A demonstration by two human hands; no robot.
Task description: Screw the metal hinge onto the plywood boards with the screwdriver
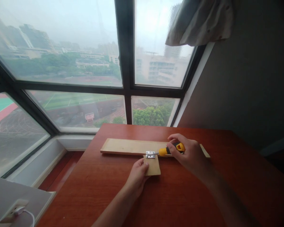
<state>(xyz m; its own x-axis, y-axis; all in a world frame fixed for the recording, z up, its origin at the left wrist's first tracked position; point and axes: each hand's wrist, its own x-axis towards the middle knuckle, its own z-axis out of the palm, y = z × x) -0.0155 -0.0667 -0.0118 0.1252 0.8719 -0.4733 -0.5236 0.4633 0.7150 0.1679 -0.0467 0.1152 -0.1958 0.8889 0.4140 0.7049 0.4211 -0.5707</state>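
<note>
Currently, left hand (138, 174) holds block (153, 168) by its left edge, fingers closed on it, thumb on top. Hinge (150, 154) lies at the block's far edge, just by the near side of the long board (125, 145) on the table (175, 201). Right hand (189, 153) has its fingers around the yellow-and-black screwdriver (165, 151), tip pointing left at the hinge; exact contact too small to tell
</note>
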